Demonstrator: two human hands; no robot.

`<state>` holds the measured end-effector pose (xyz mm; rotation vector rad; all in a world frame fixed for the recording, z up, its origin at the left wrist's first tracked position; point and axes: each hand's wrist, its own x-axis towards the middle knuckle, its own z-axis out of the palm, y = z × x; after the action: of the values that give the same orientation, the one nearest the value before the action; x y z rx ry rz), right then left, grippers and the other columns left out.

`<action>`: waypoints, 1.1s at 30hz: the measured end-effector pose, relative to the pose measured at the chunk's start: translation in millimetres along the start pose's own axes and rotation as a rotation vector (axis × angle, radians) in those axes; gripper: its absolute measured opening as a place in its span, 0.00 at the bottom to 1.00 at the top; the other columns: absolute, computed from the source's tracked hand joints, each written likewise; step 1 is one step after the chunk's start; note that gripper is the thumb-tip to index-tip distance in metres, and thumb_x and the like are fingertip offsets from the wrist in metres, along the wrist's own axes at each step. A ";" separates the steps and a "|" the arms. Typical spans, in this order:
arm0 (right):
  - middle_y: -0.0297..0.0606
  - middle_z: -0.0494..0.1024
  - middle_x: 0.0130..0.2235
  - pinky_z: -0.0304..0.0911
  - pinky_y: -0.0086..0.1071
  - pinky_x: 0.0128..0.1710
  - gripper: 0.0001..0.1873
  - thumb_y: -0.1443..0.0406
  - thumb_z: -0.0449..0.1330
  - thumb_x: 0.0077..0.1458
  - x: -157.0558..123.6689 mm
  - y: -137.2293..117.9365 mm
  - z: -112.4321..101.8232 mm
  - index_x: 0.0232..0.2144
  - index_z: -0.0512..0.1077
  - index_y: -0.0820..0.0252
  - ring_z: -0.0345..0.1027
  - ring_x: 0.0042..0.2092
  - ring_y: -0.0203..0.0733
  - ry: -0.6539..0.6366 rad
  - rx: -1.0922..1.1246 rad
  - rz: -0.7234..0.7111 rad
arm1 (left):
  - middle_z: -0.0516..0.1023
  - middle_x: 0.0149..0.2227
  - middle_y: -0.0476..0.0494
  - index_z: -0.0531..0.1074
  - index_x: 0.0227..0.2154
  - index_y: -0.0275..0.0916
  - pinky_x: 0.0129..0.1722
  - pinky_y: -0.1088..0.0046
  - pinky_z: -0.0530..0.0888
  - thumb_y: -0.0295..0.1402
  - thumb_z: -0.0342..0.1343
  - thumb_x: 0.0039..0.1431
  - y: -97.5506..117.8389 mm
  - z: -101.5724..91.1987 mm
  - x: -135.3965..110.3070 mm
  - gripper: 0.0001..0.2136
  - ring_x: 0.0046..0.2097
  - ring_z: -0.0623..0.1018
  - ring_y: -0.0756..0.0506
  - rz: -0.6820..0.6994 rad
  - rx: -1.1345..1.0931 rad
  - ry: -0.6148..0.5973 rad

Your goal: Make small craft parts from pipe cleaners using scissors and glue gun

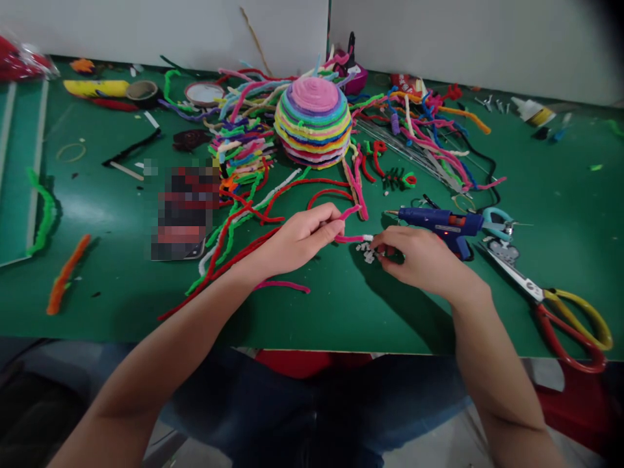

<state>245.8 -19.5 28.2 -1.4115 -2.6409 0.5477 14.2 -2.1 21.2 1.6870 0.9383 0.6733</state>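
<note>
My left hand (pixel 305 240) is closed around a pink pipe cleaner (pixel 351 239), with one end sticking out past the thumb and another stretch running right to a white tip. Close to that tip, my right hand (pixel 422 257) has its fingers curled together in a pinch; what lies between them is hidden. Small clear-white bits (pixel 366 252) lie in a little pile under the right fingertips. A blue glue gun (pixel 439 221) with a lit red light rests just beyond the right hand. Behind both hands stands a striped pipe-cleaner dome (pixel 313 123) with a pink top.
Scissors (pixel 536 292) with red and yellow handles lie at right. Red pipe cleaners (pixel 234 260) pass under the left forearm, beside a phone (pixel 180 218). Multicoloured pipe cleaners (pixel 433 143) lie heaped behind. Tape rolls (pixel 142 92) and a glue bottle (pixel 535 112) stand toward the back.
</note>
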 end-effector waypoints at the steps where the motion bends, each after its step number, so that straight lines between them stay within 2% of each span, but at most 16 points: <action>1: 0.36 0.76 0.38 0.59 0.29 0.32 0.14 0.72 0.54 0.47 -0.2 0.2 0.6 0.38 0.71 0.56 0.70 0.38 0.40 0.003 -0.014 0.004 | 0.54 0.21 0.54 0.61 0.27 0.38 0.19 0.79 0.56 0.39 0.45 0.63 0.1 0.0 0.0 0.12 0.22 0.56 0.55 0.000 0.002 -0.002; 10: 0.36 0.76 0.34 0.60 0.30 0.32 0.11 0.73 0.54 0.48 1.7 0.1 1.4 0.34 0.70 0.56 0.70 0.35 0.40 0.019 -0.037 -0.019 | 0.54 0.21 0.54 0.61 0.27 0.38 0.20 0.79 0.56 0.38 0.44 0.63 1.4 -0.6 -0.4 0.11 0.22 0.56 0.55 -0.017 0.023 -0.016; 16: 0.37 0.75 0.35 0.64 0.32 0.36 0.11 0.74 0.52 0.49 3.0 -2.9 -1.4 0.34 0.68 0.58 0.70 0.38 0.40 0.178 0.087 -0.069 | 0.54 0.20 0.55 0.61 0.27 0.38 0.20 0.79 0.55 0.39 0.44 0.62 1.4 -0.3 -0.1 0.12 0.21 0.56 0.55 -0.024 0.023 -0.033; 22: 0.33 0.76 0.33 0.66 0.31 0.34 0.09 0.72 0.55 0.49 2.6 -9.0 -0.6 0.33 0.69 0.54 0.71 0.32 0.36 0.361 0.218 0.003 | 0.55 0.20 0.55 0.62 0.28 0.38 0.19 0.79 0.56 0.39 0.44 0.63 1.3 0.1 -1.0 0.12 0.20 0.57 0.55 -0.025 -0.023 -0.073; 33: 0.32 0.76 0.30 0.69 0.32 0.30 0.08 0.69 0.60 0.45 4.9 -9.9 8.3 0.32 0.70 0.56 0.71 0.31 0.37 0.491 0.539 0.064 | 0.57 0.20 0.55 0.67 0.29 0.36 0.22 0.79 0.58 0.39 0.45 0.62 3.1 1.5 -1.3 0.13 0.21 0.59 0.55 0.017 0.028 -0.140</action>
<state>233.1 -22.7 23.7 -1.2569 -1.8875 0.7343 15.5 -4.4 23.7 1.7448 0.8388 0.5476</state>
